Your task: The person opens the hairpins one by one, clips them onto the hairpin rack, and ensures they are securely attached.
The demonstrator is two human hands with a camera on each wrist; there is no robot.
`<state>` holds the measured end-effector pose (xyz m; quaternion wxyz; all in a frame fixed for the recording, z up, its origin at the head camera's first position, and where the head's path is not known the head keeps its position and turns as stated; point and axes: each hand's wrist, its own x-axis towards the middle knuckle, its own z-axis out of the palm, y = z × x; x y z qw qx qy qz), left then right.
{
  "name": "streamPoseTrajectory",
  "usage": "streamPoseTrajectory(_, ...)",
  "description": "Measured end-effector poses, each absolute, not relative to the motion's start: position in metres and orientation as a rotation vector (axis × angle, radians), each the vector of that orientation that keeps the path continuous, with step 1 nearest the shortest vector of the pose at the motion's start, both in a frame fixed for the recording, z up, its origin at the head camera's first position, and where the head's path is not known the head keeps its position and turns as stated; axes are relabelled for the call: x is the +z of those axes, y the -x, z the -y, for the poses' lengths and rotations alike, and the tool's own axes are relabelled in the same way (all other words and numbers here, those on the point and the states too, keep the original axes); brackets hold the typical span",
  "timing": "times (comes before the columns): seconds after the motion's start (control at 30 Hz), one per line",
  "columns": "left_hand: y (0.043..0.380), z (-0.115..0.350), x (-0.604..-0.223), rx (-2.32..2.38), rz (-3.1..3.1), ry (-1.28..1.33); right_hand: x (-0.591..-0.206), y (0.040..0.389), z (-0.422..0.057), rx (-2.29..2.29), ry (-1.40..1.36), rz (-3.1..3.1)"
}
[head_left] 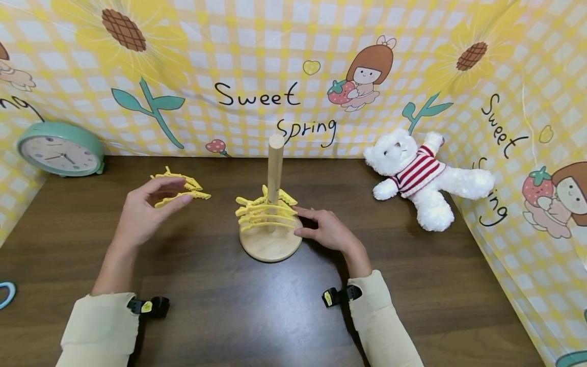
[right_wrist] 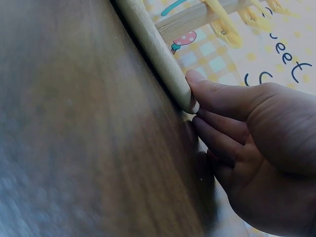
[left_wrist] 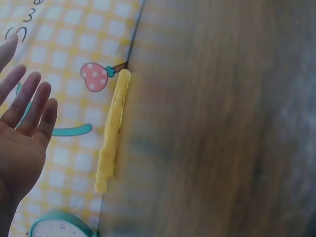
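Note:
My left hand [head_left: 145, 205] is spread over a yellow plastic piece [head_left: 198, 194] with a knobbly outline, lying on the table at the left and partly hidden. In the left wrist view the fingers are straight and stand apart from this yellow piece [left_wrist: 112, 131]. A round wooden base with an upright post forms a wooden stand [head_left: 275, 165] at the middle. Several similar yellow pieces [head_left: 266, 210] are stacked around its post. At the base's right edge, my right hand [head_left: 331, 230] pinches the rim; the right wrist view shows the thumb against the wooden base [right_wrist: 158, 54].
A green alarm clock [head_left: 61, 149] stands at the back left. To the right lies a white teddy bear [head_left: 419, 171] in a striped shirt. Part of a light blue ring [head_left: 8, 294] shows at the left edge. Yellow checked cloth [head_left: 247, 51] closes off the back and sides.

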<state>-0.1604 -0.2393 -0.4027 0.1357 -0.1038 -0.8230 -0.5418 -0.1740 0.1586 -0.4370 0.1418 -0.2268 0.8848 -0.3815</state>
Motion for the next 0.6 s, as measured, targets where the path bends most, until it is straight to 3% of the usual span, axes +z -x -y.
streamPoseTrajectory(0.6,0.171,0.273,-0.415,-1.456,2.640,0.073,-0.438,0.174,-0.159,-1.113,0.680,-2.551)
